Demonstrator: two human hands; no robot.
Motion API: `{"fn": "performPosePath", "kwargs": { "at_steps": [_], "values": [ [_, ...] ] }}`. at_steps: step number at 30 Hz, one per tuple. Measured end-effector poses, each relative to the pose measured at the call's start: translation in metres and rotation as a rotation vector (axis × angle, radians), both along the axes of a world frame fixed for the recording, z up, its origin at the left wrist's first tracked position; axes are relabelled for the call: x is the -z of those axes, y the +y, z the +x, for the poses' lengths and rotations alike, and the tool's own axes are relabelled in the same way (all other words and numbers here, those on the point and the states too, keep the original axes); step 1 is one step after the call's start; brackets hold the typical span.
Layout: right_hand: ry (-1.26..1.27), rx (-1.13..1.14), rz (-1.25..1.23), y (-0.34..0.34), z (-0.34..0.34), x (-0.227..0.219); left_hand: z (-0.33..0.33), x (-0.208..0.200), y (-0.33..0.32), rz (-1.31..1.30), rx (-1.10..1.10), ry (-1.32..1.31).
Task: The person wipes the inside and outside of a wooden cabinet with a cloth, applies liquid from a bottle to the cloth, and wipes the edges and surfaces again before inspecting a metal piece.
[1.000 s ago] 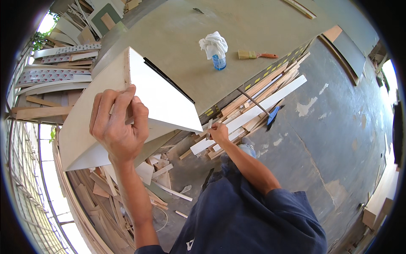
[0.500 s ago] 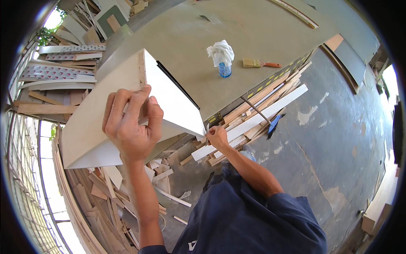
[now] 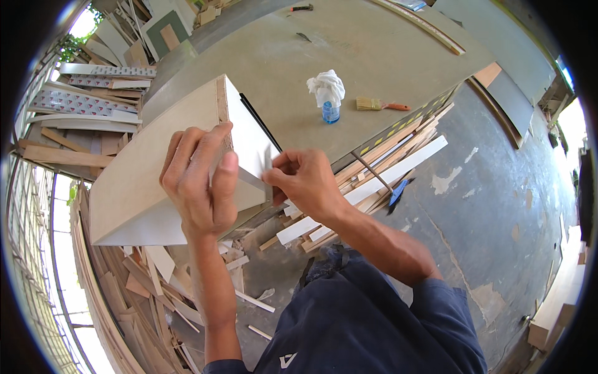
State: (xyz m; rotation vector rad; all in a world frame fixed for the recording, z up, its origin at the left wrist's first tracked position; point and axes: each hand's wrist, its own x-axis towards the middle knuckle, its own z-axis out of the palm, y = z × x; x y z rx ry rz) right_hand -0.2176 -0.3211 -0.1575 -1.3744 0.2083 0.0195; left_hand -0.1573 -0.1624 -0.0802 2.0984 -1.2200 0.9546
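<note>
A box-like piece of boards (image 3: 143, 168), plain wood on top with white inner faces, stands at the table's near left corner. My left hand (image 3: 202, 181) is bent over its raw front edge, fingertips and thumb on either side of that edge. My right hand (image 3: 308, 184) pinches a thin, flat, greyish blade-like piece (image 3: 268, 163) against the edge of the white panel (image 3: 249, 143). The fingers partly cover this piece, so its exact kind is unclear. A black strip (image 3: 258, 121) lies along the panel's far side.
On the table (image 3: 249, 56) stand a blue bottle (image 3: 331, 112) topped with a white cloth (image 3: 326, 87), a paintbrush (image 3: 381, 105) and a hammer (image 3: 302, 8). Stacked boards (image 3: 380, 181) and a blue-headed broom (image 3: 397, 194) lie beside the table. Wood offcuts (image 3: 156, 293) cover the floor at left.
My right hand has moved left and up along the white panel's edge, from its right corner toward my left hand, the thin piece still pinched. My left hand keeps its place on the edge.
</note>
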Motion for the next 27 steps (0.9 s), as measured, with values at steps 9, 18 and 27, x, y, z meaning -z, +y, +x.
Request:
{"fn": "performPosePath", "kwargs": {
  "at_steps": [9, 18, 27],
  "values": [
    [-0.375, 0.021, 0.426, -0.006, 0.012, -0.071, -0.012, -0.003, 0.008, -0.199, -0.076, 0.263],
    [0.247, 0.301, -0.07, -0.016, 0.01, 0.259, -0.008, -0.002, -0.003, 0.089, -0.099, -0.091],
    [0.16, 0.129, -0.449, 0.018, 0.0, 0.346, -0.014, 0.002, -0.006, 0.07, -0.186, -0.151]
  ]
}}
